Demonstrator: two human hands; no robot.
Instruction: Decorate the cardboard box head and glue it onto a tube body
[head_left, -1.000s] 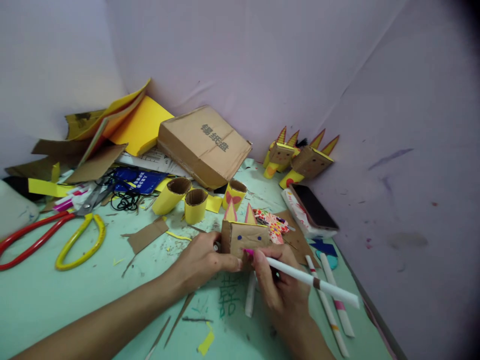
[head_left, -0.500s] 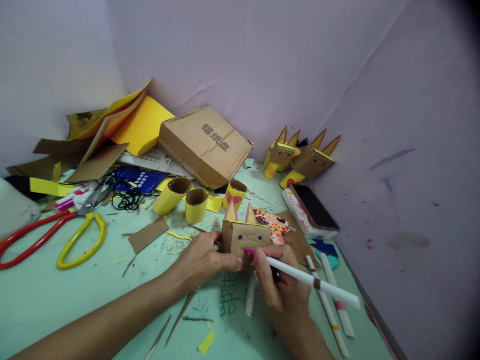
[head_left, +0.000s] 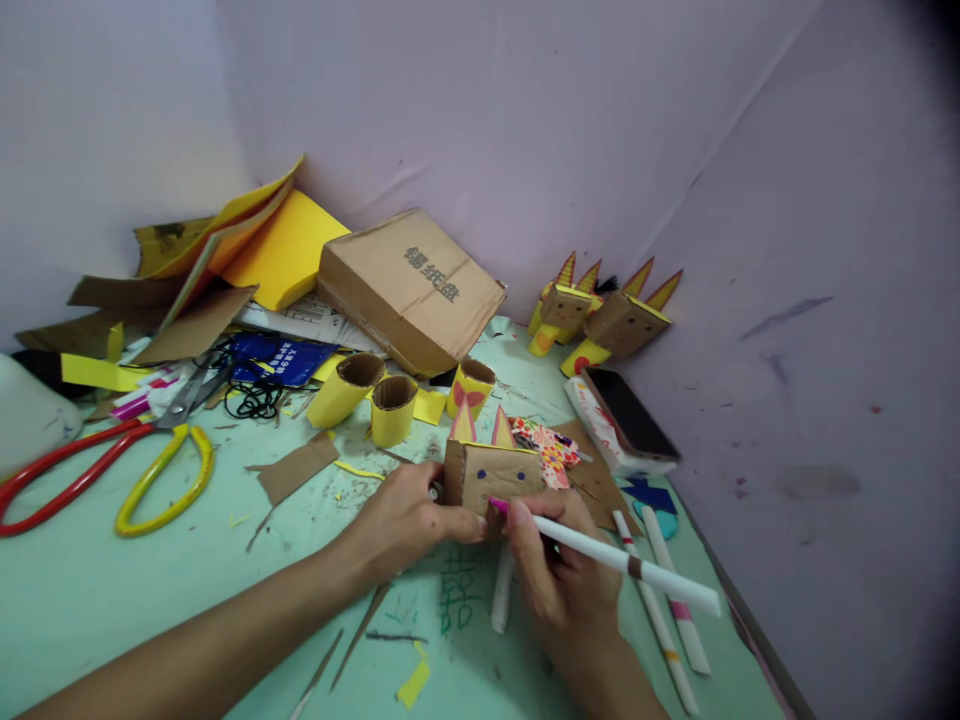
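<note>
The left hand (head_left: 409,515) is gripping a small cardboard head (head_left: 517,462) by its left side, the thumb pressing on the lower front. The right hand (head_left: 574,560) is pinching a white marker (head_left: 592,545) close to its pink tip (head_left: 496,505) — this is touching the front, below two blue dots (head_left: 481,476). The cardboard head is sitting between both hands, its pointed ears (head_left: 503,430) sticking up — a yellow tube (head_left: 472,383) is standing just behind.
</note>
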